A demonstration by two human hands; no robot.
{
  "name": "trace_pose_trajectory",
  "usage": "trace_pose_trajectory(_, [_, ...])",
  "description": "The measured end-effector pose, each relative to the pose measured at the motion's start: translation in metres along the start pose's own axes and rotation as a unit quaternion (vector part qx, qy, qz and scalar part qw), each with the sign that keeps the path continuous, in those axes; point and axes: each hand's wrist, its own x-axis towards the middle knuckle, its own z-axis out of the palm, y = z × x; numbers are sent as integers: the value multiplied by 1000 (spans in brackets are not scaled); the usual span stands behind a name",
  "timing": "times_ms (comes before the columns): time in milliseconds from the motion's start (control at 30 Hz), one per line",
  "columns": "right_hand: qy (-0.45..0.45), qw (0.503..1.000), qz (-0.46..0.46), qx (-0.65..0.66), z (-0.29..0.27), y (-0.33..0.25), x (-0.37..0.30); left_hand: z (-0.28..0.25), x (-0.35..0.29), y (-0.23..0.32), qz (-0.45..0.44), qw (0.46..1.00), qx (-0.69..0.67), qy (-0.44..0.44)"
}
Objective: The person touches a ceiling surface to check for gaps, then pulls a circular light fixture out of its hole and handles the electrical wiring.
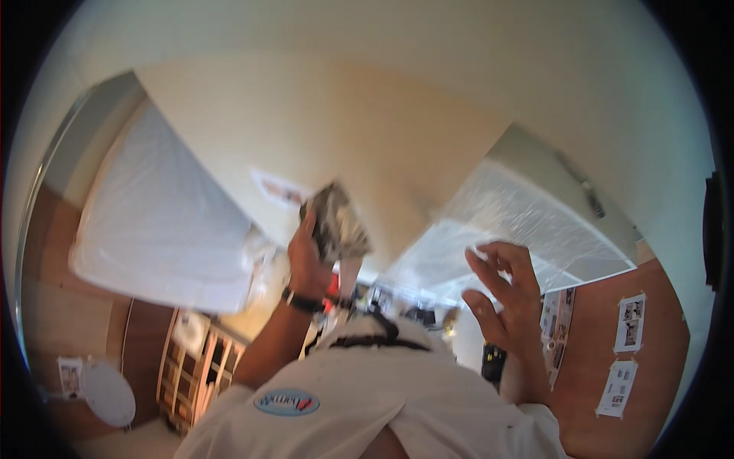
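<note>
Ceiling (344, 115) fills the room above a left hand (306, 264) gripping crumpled plastic (336, 222).

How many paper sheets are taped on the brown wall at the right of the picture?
2 on the open brown wall: an upper sheet and a lower sheet below it. A further strip of papers hangs beside the open right hand, partly hidden by it.

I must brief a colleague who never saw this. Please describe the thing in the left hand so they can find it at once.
Start at the wide cream wall filling the upper middle. Against it, the raised left hand grips a crumpled grey-and-white wad. It is creased and mottled, unlike the smooth clear film beside the empty right hand.
</note>
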Motion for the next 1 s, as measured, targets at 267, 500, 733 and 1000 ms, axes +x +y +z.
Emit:
trace_pose_trajectory(267, [-55,989,51,129,104,6,6,56,-42,23,-8,992,-88,-95])
trace_pose_trajectory(500, [-73,987,74,126,127,11,20,64,-49,21,42,999,23,8])
trace_pose_trajectory(733, [-113,979,78,151,126,14,17,56,-44,11,86,992,56,67])
trace_pose_trajectory(1000, [-148,927,113,325,120,29,5,54,-37,-2,169,980,80,66])
